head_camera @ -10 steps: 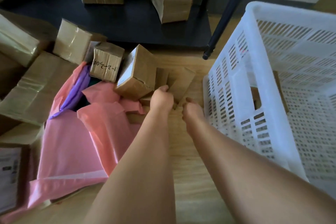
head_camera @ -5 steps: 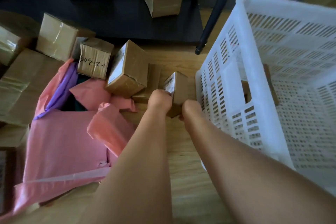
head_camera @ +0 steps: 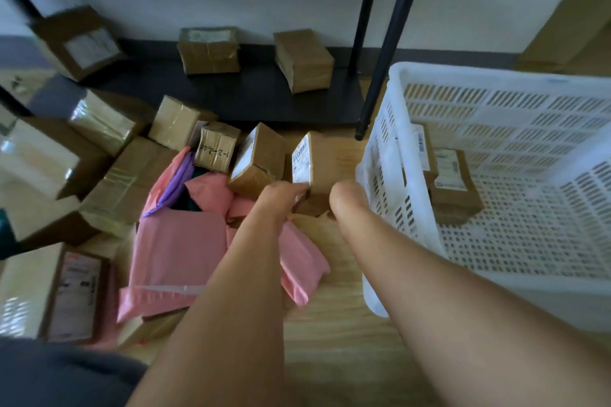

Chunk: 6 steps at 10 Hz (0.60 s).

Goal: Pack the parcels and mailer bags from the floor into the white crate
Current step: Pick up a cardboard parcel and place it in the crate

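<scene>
A small brown cardboard parcel (head_camera: 319, 163) with a white label stands tilted up between both hands, just left of the white crate (head_camera: 429, 82). My left hand (head_camera: 281, 196) grips its labelled left side and my right hand (head_camera: 347, 196) holds its right side, fingers hidden behind it. Inside the crate lies another brown parcel (head_camera: 453, 182). Pink mailer bags (head_camera: 178, 241) and a purple mailer bag (head_camera: 175, 183) lie on the floor to the left, ringed by several brown boxes.
A black shelf base (head_camera: 251, 96) at the back carries two taped boxes (head_camera: 208, 49). Black rack legs (head_camera: 386, 49) stand close to the crate's far left corner. Larger cartons (head_camera: 43, 155) crowd the left side. Wooden floor (head_camera: 337, 324) shows in front.
Both hands closed around the small parcel and lifted it upright off the floor. The view tilted up, showing more of the shelf and wall.
</scene>
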{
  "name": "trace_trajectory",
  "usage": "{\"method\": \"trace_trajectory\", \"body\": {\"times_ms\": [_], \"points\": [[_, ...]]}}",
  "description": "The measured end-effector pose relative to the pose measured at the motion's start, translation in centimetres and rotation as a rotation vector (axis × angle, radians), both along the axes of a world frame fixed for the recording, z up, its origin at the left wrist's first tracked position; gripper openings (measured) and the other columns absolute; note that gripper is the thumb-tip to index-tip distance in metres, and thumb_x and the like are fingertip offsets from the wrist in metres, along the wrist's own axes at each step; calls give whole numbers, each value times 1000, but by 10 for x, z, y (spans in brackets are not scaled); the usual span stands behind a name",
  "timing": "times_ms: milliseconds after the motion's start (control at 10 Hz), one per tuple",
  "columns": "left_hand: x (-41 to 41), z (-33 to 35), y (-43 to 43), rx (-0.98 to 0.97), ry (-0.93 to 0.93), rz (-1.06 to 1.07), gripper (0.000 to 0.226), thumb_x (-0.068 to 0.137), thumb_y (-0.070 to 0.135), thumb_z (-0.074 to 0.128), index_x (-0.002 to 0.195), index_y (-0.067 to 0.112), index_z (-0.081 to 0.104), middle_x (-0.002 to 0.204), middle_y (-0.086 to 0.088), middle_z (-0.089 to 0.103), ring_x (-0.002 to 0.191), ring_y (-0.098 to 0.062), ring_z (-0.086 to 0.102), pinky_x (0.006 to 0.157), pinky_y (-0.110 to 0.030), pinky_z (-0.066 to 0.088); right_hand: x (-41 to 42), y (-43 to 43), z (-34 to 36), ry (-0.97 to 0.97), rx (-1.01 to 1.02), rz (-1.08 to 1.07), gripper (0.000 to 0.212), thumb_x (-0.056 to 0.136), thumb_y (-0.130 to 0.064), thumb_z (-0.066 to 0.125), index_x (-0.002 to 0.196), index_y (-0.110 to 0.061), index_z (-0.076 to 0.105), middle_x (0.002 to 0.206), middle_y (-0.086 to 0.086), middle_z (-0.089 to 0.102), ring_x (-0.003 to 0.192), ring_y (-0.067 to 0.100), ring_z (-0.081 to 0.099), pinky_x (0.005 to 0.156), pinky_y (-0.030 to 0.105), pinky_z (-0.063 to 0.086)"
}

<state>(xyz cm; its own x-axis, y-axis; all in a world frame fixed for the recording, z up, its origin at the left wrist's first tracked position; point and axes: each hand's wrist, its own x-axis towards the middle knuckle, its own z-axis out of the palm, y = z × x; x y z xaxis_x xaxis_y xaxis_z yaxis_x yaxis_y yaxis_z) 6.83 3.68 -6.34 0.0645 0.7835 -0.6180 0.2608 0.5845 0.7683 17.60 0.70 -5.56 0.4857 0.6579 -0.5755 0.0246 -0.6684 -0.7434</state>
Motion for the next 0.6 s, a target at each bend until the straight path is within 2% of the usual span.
{"method": "trace_trajectory", "body": {"times_ms": [100, 200, 300, 400, 500, 600], "points": [[-11, 17, -18, -28, -78, 102, 34, 80, 36, 74, 103, 13, 62, 89, -3, 61, 83, -17, 57, 82, -34, 50, -9, -13, 37, 16, 59, 2, 43, 97, -8, 35, 137, -12, 49, 117, 12, 56, 99, 26, 55, 94, 41, 52], [-16, 44, -34, 33, -129, 173, 30, 78, 29, 78, 96, 12, 62, 85, -4, 64, 83, -19, 63, 84, -37, 56, -13, -22, 49, -34, 131, 65, 47, 96, -9, 35, 140, -24, 46, 127, 4, 58, 110, 26, 58, 94, 42, 53], [-21, 73, -52, 88, -174, 218, 21, 79, 23, 77, 90, 18, 61, 78, -1, 63, 69, -16, 61, 63, -27, 56, -19, -41, 68, 1, 181, 94, 51, 94, -6, 35, 141, -25, 45, 130, 2, 58, 107, 23, 58, 93, 41, 54], [-25, 94, -66, 147, -178, 269, 33, 86, 13, 70, 115, 18, 58, 93, -5, 67, 78, -19, 67, 52, -23, 55, -19, -53, 83, -49, 243, 168, 51, 94, -8, 37, 140, -28, 48, 129, 1, 60, 107, 21, 59, 89, 36, 54], [-23, 108, -74, 218, -127, 252, 37, 89, 15, 66, 124, 18, 53, 89, -1, 65, 70, -15, 66, 51, -22, 56, -15, -61, 98, -107, 315, 219, 42, 97, -16, 42, 137, -26, 52, 127, 0, 62, 106, 20, 60, 84, 32, 52], [-15, 120, -78, 303, -40, 235, 53, 87, 24, 69, 136, 19, 49, 97, 2, 66, 76, -14, 67, 61, -23, 60, -4, -66, 115, -114, 367, 255, 35, 95, -34, 50, 127, -23, 57, 115, -3, 64, 98, 17, 59, 85, 33, 49]]}}
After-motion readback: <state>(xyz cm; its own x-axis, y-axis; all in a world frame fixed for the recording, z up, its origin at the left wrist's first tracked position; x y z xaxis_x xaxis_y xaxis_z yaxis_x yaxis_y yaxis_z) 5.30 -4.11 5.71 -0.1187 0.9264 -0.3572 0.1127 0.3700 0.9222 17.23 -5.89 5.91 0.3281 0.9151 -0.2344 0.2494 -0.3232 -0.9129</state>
